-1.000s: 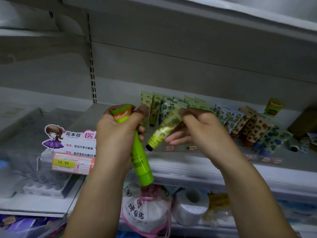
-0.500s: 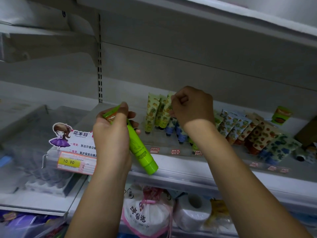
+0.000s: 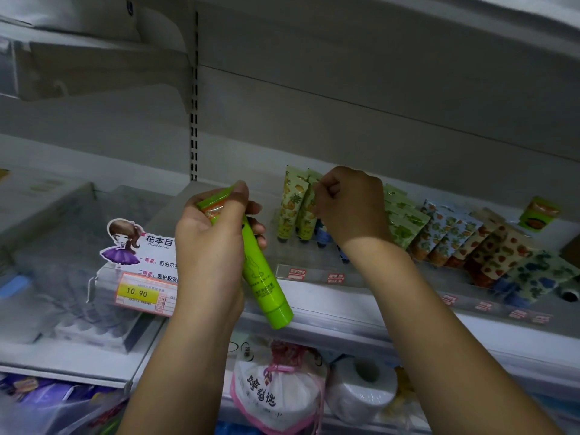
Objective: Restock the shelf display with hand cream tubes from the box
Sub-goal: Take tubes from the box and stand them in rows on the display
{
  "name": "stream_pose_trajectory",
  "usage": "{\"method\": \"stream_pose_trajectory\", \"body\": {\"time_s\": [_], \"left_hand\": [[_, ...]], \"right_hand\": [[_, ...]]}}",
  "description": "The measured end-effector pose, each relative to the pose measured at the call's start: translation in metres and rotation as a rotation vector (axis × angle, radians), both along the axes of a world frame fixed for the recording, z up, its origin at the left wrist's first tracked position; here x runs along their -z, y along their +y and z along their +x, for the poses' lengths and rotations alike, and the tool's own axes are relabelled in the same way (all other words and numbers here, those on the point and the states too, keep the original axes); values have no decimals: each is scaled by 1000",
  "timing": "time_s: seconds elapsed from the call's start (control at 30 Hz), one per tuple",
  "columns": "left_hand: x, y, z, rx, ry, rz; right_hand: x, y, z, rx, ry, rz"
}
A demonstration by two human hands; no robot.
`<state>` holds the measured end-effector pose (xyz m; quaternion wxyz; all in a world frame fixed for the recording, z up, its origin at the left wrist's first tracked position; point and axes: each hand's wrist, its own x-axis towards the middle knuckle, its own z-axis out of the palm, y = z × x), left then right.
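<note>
Since half a second ago my right hand (image 3: 348, 205) stays pinching a pineapple tube (image 3: 309, 211) on the shelf (image 3: 361, 296); left hand (image 3: 213, 246) fingers still grip one green tube (image 3: 260, 271), cap toward five o'clock.

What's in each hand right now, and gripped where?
Left hand grips the green tube by its upper crimped end, cap pointing down. Right hand pinches the top edge of a pineapple-print tube standing on the shelf.

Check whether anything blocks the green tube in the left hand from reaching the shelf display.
Nothing visible blocks it. The green tube in the left hand hangs before the shelf; the right hand works beside it at the pineapple tubes.
</note>
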<state>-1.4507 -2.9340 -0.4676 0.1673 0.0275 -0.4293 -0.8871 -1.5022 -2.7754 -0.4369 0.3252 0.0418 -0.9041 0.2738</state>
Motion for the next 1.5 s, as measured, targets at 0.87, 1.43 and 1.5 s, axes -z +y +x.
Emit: {"method": "stream_pose_trajectory", "body": {"time_s": [0.87,1.43,1.5], "left_hand": [[-11,9,12,129,27,24],[-34,130,74,493,192,43],[-35,151,83,507,202,-4]], "right_hand": [[-27,8,47,-159,-35,-357],[-12,108,186,-365,-452,-296],[-8,129,198,-366,-427,-359]]}}
